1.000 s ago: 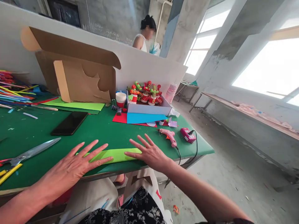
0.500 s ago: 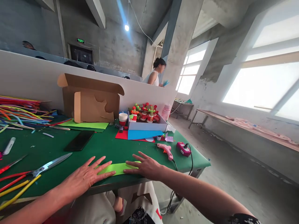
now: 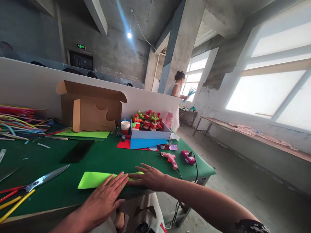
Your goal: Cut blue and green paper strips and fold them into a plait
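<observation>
A strip of bright green paper (image 3: 90, 180) lies along the front edge of the green table. My left hand (image 3: 109, 191) rests on its middle with the fingers stretched out close together. Beside it my right hand (image 3: 149, 177) lies flat over the strip's right end, fingers spread. Both hands press on the paper from above, and its middle is partly hidden under them. Left of the strip lies a large pair of scissors (image 3: 40, 183), blades apart, with red and yellow handles.
Behind the hands are a black phone (image 3: 78, 151), a pink glue gun (image 3: 170, 159) and a magenta power socket (image 3: 188, 157). Farther back stand a box of red and green figures (image 3: 150, 133), paper cups (image 3: 125, 126) and an opened cardboard box (image 3: 93, 108). Coloured strips (image 3: 19, 124) lie left. A person (image 3: 178, 94) stands beyond the partition.
My left hand has slid right along the paper, towards my right hand, uncovering the strip's left end. My right hand stays on the right end. The person behind has moved right.
</observation>
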`<state>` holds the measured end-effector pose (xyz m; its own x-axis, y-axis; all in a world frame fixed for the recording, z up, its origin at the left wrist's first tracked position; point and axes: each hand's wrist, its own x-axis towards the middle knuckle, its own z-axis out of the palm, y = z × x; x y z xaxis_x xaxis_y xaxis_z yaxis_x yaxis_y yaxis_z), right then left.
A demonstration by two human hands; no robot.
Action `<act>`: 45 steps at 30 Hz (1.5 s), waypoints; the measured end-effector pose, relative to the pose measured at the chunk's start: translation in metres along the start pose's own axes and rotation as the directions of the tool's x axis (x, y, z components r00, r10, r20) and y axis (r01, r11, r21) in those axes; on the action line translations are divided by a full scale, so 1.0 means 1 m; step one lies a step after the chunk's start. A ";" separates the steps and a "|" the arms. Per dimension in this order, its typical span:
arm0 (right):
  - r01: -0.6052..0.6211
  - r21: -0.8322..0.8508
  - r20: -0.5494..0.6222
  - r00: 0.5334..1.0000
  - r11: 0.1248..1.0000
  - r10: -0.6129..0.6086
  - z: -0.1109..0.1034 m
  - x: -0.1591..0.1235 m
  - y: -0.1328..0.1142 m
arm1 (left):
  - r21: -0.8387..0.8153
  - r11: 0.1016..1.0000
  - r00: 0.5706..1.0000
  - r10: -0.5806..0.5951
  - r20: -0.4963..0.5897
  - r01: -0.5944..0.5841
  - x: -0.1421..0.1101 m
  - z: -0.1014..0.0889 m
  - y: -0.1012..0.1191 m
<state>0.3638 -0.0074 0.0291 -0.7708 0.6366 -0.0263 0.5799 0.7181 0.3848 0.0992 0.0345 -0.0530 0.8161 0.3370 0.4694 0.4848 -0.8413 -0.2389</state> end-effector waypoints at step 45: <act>-0.453 0.535 -0.046 0.827 0.713 0.560 0.001 0.031 -0.098 | 0.057 0.987 0.982 -0.144 -0.120 0.151 -0.077 -0.021 -0.023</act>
<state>0.2833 -0.0581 -0.0099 -0.3245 0.9159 0.2363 0.9039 0.3739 -0.2077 0.0183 0.0187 -0.0657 0.6945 0.4015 0.5971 0.6197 -0.7554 -0.2129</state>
